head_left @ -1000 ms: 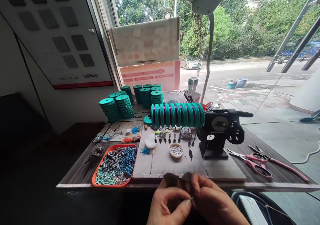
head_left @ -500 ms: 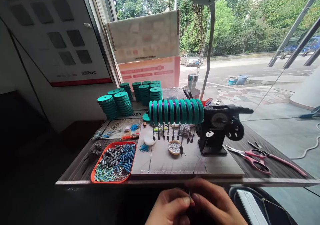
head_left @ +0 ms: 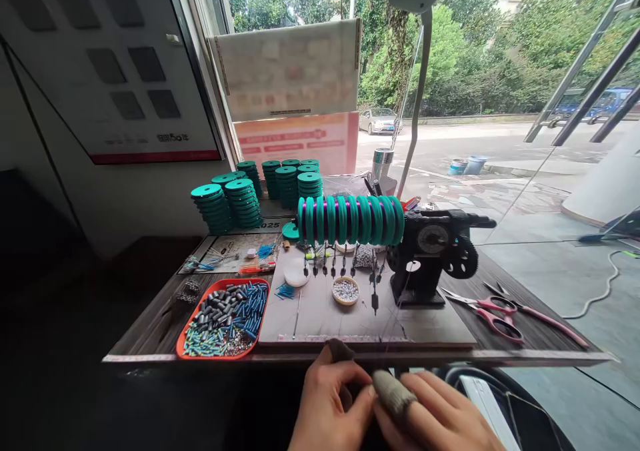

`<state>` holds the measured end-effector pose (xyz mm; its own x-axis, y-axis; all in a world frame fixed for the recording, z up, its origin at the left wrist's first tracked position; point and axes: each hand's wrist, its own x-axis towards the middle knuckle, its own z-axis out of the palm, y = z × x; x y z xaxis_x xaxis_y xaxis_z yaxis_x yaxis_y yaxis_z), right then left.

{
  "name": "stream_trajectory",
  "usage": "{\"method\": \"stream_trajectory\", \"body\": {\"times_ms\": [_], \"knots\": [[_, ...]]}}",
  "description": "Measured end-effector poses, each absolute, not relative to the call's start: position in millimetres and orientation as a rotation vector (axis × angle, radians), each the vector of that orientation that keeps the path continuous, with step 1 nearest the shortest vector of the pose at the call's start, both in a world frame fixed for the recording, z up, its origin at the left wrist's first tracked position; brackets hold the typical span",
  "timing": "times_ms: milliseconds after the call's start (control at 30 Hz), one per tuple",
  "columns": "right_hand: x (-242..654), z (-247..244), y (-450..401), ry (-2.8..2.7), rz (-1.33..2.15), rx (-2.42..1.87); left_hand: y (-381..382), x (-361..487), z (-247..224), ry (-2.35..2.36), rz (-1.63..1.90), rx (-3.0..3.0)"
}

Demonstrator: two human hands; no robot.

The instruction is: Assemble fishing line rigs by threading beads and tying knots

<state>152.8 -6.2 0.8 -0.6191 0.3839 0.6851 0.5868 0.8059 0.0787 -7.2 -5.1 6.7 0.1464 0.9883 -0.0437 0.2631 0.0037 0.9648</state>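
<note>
My left hand and my right hand meet just below the front edge of the table, fingertips pinched close together. Whatever they hold is too small or hidden to make out. A grey-green fabric cover wraps one right finger, and a darker one caps a left finger. Beyond them, a row of teal foam spools sits on the shaft of a black hand-cranked winder. Several small dark pieces hang on lines beneath the spools. A small bowl of whitish beads stands on the pale board.
Left of the board lies an orange-rimmed tray of small dark, blue and green parts. Stacks of teal spools stand behind. Red-handled scissors and pink-handled pliers lie at the right. A lamp arm rises at the back.
Both hands have turned and risen slightly, so the fabric covers on the fingers now show. The longest hanging piece has shifted a little. The whole view has moved slightly.
</note>
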Motion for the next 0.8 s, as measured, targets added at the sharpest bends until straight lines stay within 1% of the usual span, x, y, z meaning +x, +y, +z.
{"method": "stream_trajectory", "body": {"times_ms": [133,267,367,467,667,800], "knots": [[136,29,31,-2.627,-0.262,-0.526,-1,-12,11,1.055,1.041,1.193],[129,33,52,-2.809,-0.139,-0.522,1,-19,17,1.112,0.98,0.984],[127,31,54,-2.72,0.189,-0.651,2,-20,19,1.122,1.004,1.005],[125,33,53,-2.561,0.42,-0.857,1,-15,19,1.149,1.113,1.154],[120,47,56,-2.403,0.551,-1.118,-4,-5,4,1.547,1.491,1.772],[118,60,62,-2.419,0.646,-1.205,-1,-3,-6,1.545,1.776,2.296]]}}
